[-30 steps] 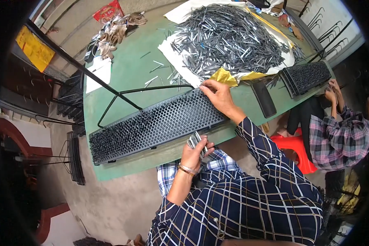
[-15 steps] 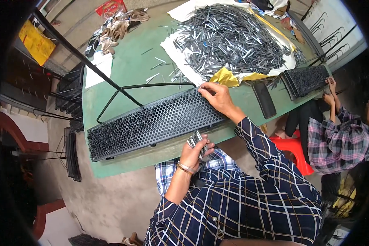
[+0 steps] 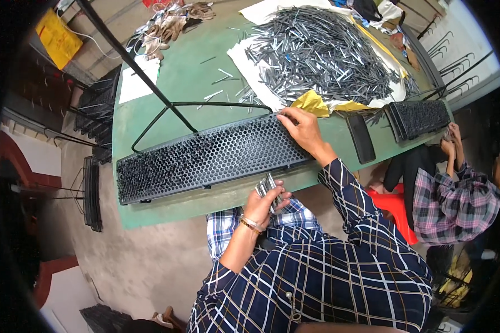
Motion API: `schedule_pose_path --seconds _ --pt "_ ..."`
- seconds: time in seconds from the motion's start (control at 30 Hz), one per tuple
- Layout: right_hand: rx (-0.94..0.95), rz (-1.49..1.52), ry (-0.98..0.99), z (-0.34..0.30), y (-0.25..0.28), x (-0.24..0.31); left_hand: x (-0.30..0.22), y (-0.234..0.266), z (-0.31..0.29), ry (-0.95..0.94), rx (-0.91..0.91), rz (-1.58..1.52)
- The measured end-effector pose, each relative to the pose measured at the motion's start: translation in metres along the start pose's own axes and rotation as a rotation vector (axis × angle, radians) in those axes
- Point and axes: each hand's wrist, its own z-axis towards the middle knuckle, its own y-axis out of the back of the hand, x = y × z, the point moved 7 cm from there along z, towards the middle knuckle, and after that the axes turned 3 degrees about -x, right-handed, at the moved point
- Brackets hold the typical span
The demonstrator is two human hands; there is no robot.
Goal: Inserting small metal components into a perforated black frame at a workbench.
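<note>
Clutching strips (image 3: 264,187) in left hand (image 3: 259,207), with fingers closed around them just off the panel (image 3: 239,145), rested right hand (image 3: 304,132) on its far right corner; could not tell whether pinching anything. Judged panel, near worktop (image 3: 186,77) edge, part-filled: bristly left, open holes right. Found room behind, limited by frame (image 3: 170,104) and pile (image 3: 328,61).

green table (image 3: 191,77); grey floor (image 3: 144,266); red stool (image 3: 393,212), right; pale wall (image 3: 39,155), dark-red trim (image 3: 49,181), left
</note>
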Motion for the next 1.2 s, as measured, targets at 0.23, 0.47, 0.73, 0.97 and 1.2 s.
schedule_pose_path --seconds 0.23,0.47,0.73,0.97,1.2 --pt "0.046 0.066 -0.224 0.000 0.004 -0.004 -0.005 0.001 0.002 -0.010 -0.011 0.016" --pt "0.009 0.107 -0.178 -0.006 -0.001 -0.002 0.002 -0.005 0.001 0.029 0.030 0.014" --pt "0.038 0.059 -0.116 -0.003 -0.005 -0.004 0.003 -0.006 -0.002 0.033 0.056 0.009" --pt "0.059 0.049 -0.191 -0.005 -0.005 -0.005 0.002 -0.008 -0.002 0.035 0.064 0.002" --pt "0.071 0.071 -0.245 -0.005 -0.006 -0.008 0.004 -0.010 -0.003 0.044 0.067 0.004"
